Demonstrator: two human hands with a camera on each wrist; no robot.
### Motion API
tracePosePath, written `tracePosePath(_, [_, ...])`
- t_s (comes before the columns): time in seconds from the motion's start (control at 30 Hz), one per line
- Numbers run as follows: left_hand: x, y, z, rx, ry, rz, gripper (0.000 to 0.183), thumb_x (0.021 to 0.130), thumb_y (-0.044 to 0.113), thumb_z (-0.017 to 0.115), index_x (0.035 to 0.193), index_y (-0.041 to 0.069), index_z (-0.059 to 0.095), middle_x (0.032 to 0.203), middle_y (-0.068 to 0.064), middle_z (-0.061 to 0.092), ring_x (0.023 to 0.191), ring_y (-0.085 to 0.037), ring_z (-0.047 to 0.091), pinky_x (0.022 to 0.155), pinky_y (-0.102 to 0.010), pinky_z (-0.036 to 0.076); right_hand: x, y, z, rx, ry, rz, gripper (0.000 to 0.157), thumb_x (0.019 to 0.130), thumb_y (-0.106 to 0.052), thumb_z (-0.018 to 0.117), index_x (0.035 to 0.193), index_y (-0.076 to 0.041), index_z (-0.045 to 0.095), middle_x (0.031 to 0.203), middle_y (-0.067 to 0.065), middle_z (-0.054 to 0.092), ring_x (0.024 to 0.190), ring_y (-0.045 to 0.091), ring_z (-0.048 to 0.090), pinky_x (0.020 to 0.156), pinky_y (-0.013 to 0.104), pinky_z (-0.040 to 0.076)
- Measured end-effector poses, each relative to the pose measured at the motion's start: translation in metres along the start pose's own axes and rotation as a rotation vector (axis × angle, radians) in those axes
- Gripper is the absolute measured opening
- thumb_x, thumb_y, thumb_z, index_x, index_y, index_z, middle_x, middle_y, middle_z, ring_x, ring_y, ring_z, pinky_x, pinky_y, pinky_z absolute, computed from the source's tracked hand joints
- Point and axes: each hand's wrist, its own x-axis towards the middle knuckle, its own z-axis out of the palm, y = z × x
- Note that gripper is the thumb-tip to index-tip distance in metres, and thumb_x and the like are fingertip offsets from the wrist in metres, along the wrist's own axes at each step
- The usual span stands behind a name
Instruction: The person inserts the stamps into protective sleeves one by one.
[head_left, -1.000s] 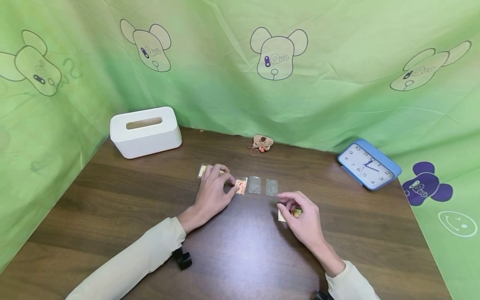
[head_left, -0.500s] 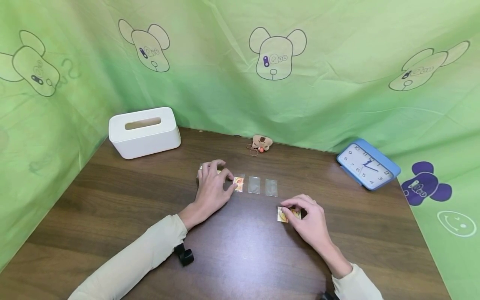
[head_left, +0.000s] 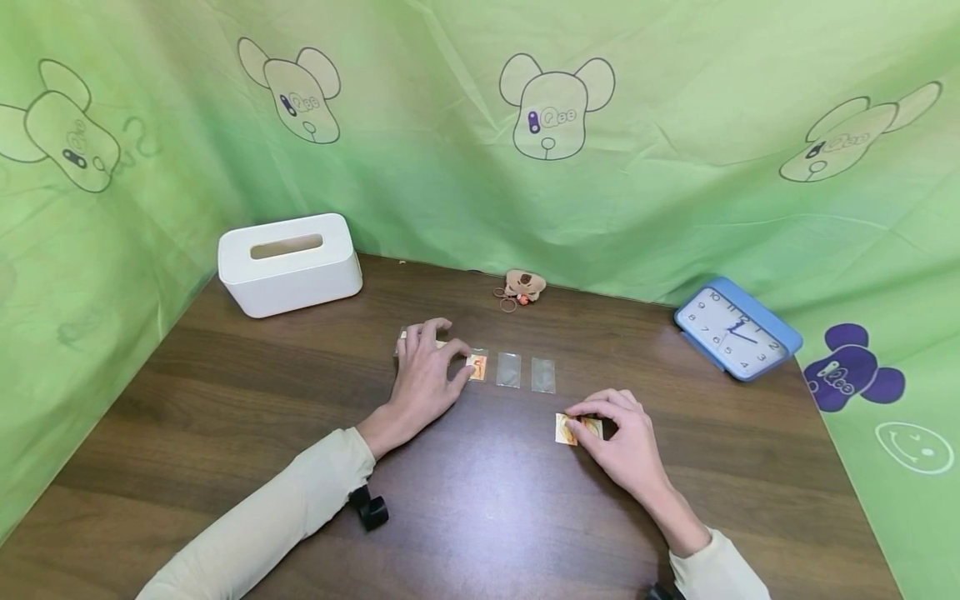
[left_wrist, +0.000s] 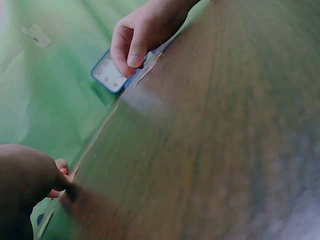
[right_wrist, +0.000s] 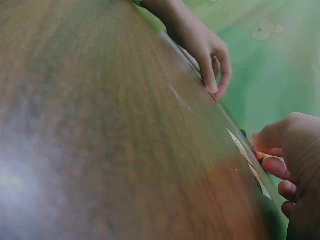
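Note:
In the head view, my left hand pinches the left edge of a small orange picture card in a clear sleeve, between thumb and index finger. Another sleeved card is mostly hidden behind that hand. To the right lie two clear sleeves with no picture showing. My right hand hovers with thumb and index finger bent and apart over two small yellowish cards. In the right wrist view, these cards lie on the table beneath my right fingers, with nothing visible between them.
A white tissue box stands at the back left of the wooden table. At the back middle lies a brown plush animal-head keychain. A blue clock leans at the right. Green printed cloth hangs behind.
The sleeved card at my left hand has shifted slightly left and away from me. My right hand has drawn slightly right, uncovering more of the yellowish cards.

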Motion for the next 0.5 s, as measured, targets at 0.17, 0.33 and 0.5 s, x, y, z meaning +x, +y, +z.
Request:
tracePosePath(0.17, [0.0008, -0.0019, 0.0017, -0.002, 0.006, 0.005, 0.016, 0.093, 0.020, 0.089, 0.106, 0.014, 0.083, 0.148, -0.021, 0.057, 0.132, -0.047, 0.046, 0.101, -0.060, 0.037, -0.0011, 0.0019, -0.0008, -0.013, -0.034, 0.018, 0.028, 0.077, -0.002, 0.097, 0.096, -0.021, 0.088, 0.097, -0.009, 0.076, 0.096, 0.014, 0.057, 0.087, 0.019, 0.038])
tracePosePath(0.33, [0.0006, -0.0036, 0.0025, -0.009, 0.011, 0.009, 0.015, 0.093, 0.019, 0.089, 0.105, 0.014, 0.083, 0.148, -0.021, 0.057, 0.132, -0.047, 0.046, 0.100, -0.060, 0.037, -0.0024, 0.0038, -0.0020, -0.026, -0.067, 0.041, 0.030, 0.075, -0.008, 0.100, 0.098, -0.023, 0.088, 0.099, -0.011, 0.074, 0.097, 0.013, 0.057, 0.088, 0.027, 0.038])
tracePosePath(0.5, [0.0000, -0.0034, 0.0021, -0.015, 0.021, 0.013, 0.016, 0.092, 0.019, 0.090, 0.105, 0.013, 0.082, 0.148, -0.021, 0.057, 0.132, -0.047, 0.047, 0.099, -0.060, 0.037, -0.0025, 0.0041, -0.0033, -0.036, -0.088, 0.047, 0.031, 0.074, -0.010, 0.101, 0.098, -0.023, 0.088, 0.100, -0.010, 0.073, 0.098, 0.013, 0.057, 0.089, 0.032, 0.037])
